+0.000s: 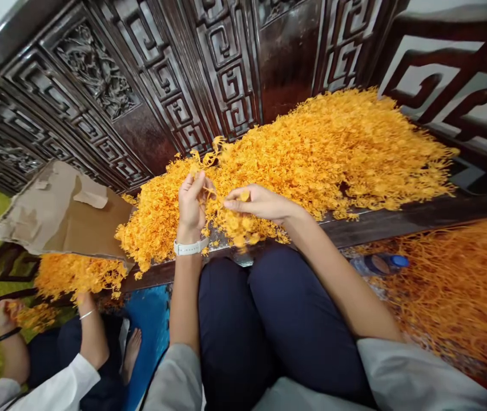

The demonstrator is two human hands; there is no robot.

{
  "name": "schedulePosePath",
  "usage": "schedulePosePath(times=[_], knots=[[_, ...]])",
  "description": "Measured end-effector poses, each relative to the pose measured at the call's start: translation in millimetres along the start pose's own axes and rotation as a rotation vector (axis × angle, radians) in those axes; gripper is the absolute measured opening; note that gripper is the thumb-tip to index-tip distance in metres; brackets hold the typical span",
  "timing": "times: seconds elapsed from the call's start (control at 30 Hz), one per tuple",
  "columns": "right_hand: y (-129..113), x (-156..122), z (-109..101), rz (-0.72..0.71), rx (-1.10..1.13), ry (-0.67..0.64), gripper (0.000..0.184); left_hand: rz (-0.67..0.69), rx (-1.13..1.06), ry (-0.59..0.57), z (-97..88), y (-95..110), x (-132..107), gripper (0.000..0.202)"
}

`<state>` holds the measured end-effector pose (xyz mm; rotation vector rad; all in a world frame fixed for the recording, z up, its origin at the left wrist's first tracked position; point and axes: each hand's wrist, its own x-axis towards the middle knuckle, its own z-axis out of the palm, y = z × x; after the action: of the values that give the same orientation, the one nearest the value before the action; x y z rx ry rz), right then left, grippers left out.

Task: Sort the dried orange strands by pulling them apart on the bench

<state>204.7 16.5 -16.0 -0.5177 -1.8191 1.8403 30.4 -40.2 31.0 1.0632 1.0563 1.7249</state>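
Observation:
My left hand, with a white watch band at its wrist, is closed with thumb and fingers pinched on an orange plastic flower piece. Facing it, my right hand is closed around a small bunch of similar orange flower pieces, which hangs below the fingers and is slightly blurred. A thin orange stem lies between the two hands. Both hands are above my knees, in front of a long heap of orange flower pieces on a dark wooden bench.
A torn cardboard box piece divides the heap at left. Beyond it, a co-worker's hands handle orange pieces. Carved dark panels rise behind. At lower right are a blue-capped bottle and many loose orange stems.

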Motion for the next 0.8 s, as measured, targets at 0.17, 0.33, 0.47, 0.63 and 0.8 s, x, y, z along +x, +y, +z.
schedulePosePath(times=[0.17,0.33,0.47,0.63,0.8], knots=[[1,9,4,-0.258,0.036,0.332,0.059,-0.059,-0.194,0.057,4.1,2,2,0.032],[-4,15,13,-0.293,0.161,0.534,0.068,-0.162,-0.319,0.088,10.5,2,1,0.035],[-7,17,22,-0.251,0.189,0.636,0.073,-0.206,-0.275,0.125,16.0,-1,0,0.036],[18,11,-22,-0.229,0.275,0.855,0.069,-0.157,-0.204,0.246,2.3,6,2,0.035],[83,13,-74,-0.296,0.205,1.132,0.052,-0.045,-0.284,0.355,-12.0,17,0,0.04]])
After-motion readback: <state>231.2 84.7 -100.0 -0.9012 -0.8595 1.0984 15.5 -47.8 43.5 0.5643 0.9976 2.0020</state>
